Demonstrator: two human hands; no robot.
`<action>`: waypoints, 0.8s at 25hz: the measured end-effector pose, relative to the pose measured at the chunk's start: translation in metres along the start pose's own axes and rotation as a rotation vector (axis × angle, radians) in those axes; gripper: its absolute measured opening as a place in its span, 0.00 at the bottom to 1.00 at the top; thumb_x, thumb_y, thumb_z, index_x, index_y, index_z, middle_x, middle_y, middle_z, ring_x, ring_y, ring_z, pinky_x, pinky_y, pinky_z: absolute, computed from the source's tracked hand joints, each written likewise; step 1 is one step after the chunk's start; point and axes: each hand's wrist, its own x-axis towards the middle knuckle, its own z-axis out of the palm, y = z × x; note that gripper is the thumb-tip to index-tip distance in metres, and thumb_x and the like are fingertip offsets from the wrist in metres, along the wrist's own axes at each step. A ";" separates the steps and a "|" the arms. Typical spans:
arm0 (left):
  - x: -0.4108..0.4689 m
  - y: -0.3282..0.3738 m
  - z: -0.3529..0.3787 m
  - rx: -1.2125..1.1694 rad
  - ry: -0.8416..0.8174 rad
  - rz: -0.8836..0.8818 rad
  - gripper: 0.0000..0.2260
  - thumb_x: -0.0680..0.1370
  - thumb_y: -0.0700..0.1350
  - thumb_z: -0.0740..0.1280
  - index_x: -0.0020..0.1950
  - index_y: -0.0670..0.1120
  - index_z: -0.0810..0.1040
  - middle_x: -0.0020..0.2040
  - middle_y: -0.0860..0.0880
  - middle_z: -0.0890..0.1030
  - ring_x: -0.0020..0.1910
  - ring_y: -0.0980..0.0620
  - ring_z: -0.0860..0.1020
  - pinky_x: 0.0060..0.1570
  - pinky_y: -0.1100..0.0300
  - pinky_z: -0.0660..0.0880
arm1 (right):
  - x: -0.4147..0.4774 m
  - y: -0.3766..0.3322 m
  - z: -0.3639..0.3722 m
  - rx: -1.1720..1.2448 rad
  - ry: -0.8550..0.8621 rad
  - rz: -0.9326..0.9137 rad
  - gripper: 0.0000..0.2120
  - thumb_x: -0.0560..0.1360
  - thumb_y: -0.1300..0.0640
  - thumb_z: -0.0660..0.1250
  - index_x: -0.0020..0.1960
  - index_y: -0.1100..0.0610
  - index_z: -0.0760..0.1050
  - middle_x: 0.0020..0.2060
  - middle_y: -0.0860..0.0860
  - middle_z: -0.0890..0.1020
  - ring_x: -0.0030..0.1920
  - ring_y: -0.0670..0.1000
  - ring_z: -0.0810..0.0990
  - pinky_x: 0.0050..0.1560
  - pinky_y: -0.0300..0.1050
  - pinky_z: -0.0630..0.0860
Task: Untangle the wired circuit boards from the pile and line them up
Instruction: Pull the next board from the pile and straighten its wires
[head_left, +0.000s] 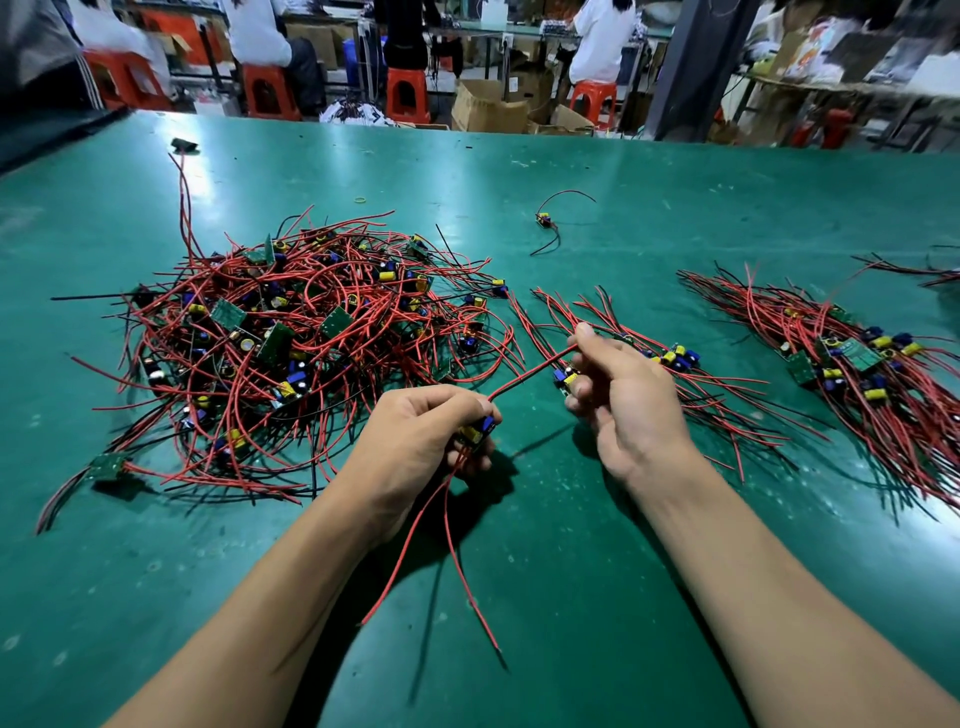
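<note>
**A board in each hand, between the pile and the rows**

The left hand (415, 441) curls round a small circuit board (478, 428) with yellow and blue parts. Its red wires (452, 545) hang from the fist toward the near edge of the green worktop (571, 545). The right hand (623, 395) pinches a red wire (524, 376) between thumb and forefinger. That wire runs taut to the left fist. The right hand's lower fingers hold a second board (566, 378).

The tangled pile (291, 338) lies left of the hands. To the right, a short row of boards (670, 358) lies with its wires fanned out, and a longer row (852, 358) lies beyond it. One lone board (544, 220) sits farther back.

Past the worktop, open cardboard boxes (488, 111) stand on the floor. What they hold cannot be told.
</note>
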 end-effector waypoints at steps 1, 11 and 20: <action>0.000 0.000 0.000 -0.003 0.004 0.002 0.11 0.76 0.37 0.66 0.35 0.40 0.83 0.31 0.42 0.80 0.27 0.48 0.78 0.27 0.62 0.75 | 0.000 -0.003 0.000 0.073 -0.028 0.091 0.07 0.78 0.57 0.70 0.43 0.58 0.78 0.29 0.47 0.77 0.22 0.42 0.70 0.23 0.35 0.69; 0.002 -0.003 -0.001 -0.011 -0.007 -0.002 0.11 0.77 0.37 0.66 0.36 0.40 0.84 0.32 0.43 0.80 0.29 0.47 0.79 0.35 0.57 0.76 | 0.000 -0.009 -0.005 0.428 -0.152 0.317 0.14 0.78 0.64 0.66 0.35 0.63 0.83 0.32 0.53 0.83 0.29 0.45 0.82 0.28 0.38 0.79; 0.002 -0.001 -0.002 -0.070 0.024 -0.008 0.13 0.77 0.36 0.65 0.33 0.41 0.83 0.29 0.42 0.78 0.27 0.47 0.77 0.27 0.62 0.76 | 0.007 0.004 -0.019 -0.546 0.006 -0.510 0.06 0.76 0.56 0.74 0.41 0.53 0.79 0.28 0.46 0.81 0.24 0.46 0.77 0.27 0.37 0.72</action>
